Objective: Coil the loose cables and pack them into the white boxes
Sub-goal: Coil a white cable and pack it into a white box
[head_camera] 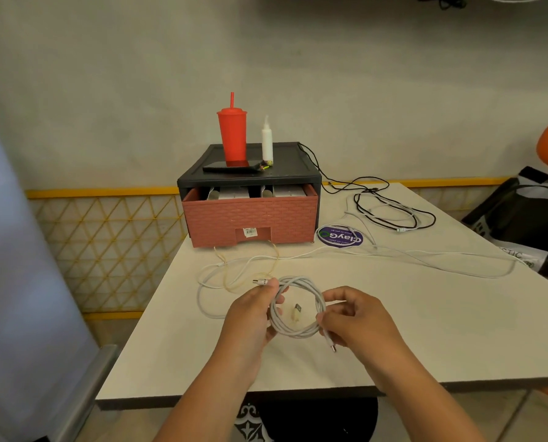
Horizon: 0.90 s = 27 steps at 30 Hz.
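Clasping coiled cable (295, 334) — left hand (250, 317) and right hand (359, 320) grips | drawer (250, 218) ajar — white boxes (234, 194) inside

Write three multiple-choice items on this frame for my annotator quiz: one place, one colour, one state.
1. Where does the red plastic tumbler with straw stand? A. table B. top of the black drawer unit C. floor
2. What colour is the coiled cable that the left hand and right hand grip? A. black B. yellow C. white
3. The pink brick-patterned plastic drawer is: A. partly open B. shut C. removed
Answers: 1 B, its base rests there; 2 C, white loops between the hands; 3 A, white boxes show through the gap.
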Each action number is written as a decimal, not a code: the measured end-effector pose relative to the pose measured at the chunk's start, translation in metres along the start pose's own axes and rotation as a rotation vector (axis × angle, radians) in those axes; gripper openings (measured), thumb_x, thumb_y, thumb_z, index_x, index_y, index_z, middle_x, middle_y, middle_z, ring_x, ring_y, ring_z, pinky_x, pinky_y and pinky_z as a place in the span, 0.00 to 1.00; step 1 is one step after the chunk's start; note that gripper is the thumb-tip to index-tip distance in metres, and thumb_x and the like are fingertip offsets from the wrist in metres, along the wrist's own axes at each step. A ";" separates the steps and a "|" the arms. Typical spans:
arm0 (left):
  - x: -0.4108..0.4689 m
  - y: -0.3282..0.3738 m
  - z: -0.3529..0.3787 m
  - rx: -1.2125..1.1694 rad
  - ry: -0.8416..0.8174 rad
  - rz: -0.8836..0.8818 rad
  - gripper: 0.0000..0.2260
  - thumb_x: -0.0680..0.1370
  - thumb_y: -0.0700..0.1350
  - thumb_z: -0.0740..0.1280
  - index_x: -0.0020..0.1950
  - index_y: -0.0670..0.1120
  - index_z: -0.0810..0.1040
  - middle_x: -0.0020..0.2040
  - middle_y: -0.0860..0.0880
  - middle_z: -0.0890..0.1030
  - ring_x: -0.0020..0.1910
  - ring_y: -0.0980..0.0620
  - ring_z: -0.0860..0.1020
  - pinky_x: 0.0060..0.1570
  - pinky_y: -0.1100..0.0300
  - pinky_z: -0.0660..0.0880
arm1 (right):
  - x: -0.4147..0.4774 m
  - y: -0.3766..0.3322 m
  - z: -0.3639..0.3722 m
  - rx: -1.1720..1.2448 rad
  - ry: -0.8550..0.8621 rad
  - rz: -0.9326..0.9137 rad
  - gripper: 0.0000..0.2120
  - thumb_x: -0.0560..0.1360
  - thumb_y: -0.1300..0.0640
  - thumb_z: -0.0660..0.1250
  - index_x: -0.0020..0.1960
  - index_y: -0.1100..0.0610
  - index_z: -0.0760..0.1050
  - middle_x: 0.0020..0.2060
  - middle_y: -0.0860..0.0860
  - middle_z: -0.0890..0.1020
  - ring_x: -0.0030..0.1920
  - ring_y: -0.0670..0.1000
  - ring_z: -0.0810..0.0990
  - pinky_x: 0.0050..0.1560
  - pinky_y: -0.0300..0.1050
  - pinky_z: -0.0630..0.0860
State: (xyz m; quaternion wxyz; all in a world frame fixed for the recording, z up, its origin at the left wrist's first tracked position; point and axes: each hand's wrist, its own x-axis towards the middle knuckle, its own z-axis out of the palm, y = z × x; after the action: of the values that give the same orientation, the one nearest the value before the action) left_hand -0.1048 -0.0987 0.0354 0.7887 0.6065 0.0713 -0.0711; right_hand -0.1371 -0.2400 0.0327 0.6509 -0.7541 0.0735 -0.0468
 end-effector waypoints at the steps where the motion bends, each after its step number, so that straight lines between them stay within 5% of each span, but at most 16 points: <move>1: 0.002 -0.001 0.001 0.028 0.015 0.015 0.09 0.78 0.47 0.64 0.41 0.46 0.80 0.38 0.50 0.81 0.38 0.53 0.76 0.43 0.58 0.71 | 0.002 0.001 -0.004 -0.006 0.016 -0.002 0.10 0.70 0.69 0.67 0.47 0.57 0.76 0.30 0.55 0.81 0.28 0.49 0.76 0.31 0.39 0.74; 8: 0.021 -0.008 0.013 0.060 0.023 0.000 0.05 0.77 0.40 0.64 0.43 0.46 0.78 0.41 0.48 0.81 0.36 0.54 0.75 0.35 0.63 0.69 | 0.039 0.022 -0.043 -0.082 0.167 0.064 0.06 0.67 0.69 0.66 0.43 0.61 0.75 0.25 0.57 0.77 0.25 0.51 0.70 0.31 0.43 0.68; 13: 0.053 -0.010 0.009 0.190 0.090 0.072 0.07 0.76 0.38 0.65 0.41 0.49 0.78 0.41 0.51 0.79 0.41 0.53 0.76 0.44 0.58 0.71 | 0.081 0.045 -0.075 -0.116 0.325 0.157 0.02 0.66 0.68 0.67 0.36 0.62 0.75 0.22 0.56 0.76 0.26 0.53 0.70 0.34 0.44 0.69; 17: 0.086 -0.014 -0.006 0.534 0.178 0.320 0.08 0.75 0.41 0.68 0.42 0.55 0.76 0.50 0.55 0.75 0.54 0.54 0.73 0.52 0.60 0.66 | 0.110 0.060 -0.102 -0.240 0.421 0.218 0.04 0.65 0.65 0.67 0.32 0.60 0.75 0.22 0.53 0.76 0.25 0.52 0.70 0.34 0.43 0.68; 20: 0.115 -0.019 -0.022 0.740 0.204 0.454 0.07 0.73 0.45 0.70 0.49 0.54 0.77 0.59 0.53 0.72 0.64 0.52 0.67 0.62 0.59 0.64 | 0.125 0.065 -0.113 -0.361 0.432 0.260 0.05 0.67 0.64 0.67 0.32 0.59 0.75 0.27 0.54 0.78 0.31 0.54 0.73 0.38 0.43 0.69; 24: 0.150 -0.019 -0.035 1.034 0.190 0.272 0.27 0.67 0.63 0.63 0.64 0.55 0.73 0.73 0.51 0.63 0.73 0.49 0.55 0.71 0.51 0.55 | 0.140 0.063 -0.118 -0.573 0.413 0.279 0.04 0.69 0.60 0.67 0.36 0.59 0.75 0.33 0.54 0.78 0.35 0.53 0.74 0.35 0.43 0.68; 27: 0.172 -0.017 -0.041 1.245 0.147 0.149 0.29 0.73 0.65 0.61 0.73 0.58 0.62 0.77 0.51 0.50 0.76 0.47 0.45 0.72 0.44 0.46 | 0.153 0.059 -0.109 -0.776 0.423 0.202 0.10 0.71 0.55 0.67 0.51 0.56 0.77 0.50 0.56 0.78 0.49 0.58 0.76 0.50 0.47 0.70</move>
State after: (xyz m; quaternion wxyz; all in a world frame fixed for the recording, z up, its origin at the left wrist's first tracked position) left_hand 0.0594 -0.0680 -0.0252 0.2836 0.9585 0.0281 -0.0022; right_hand -0.0072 -0.3808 -0.0131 0.2921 -0.9052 0.2903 -0.1052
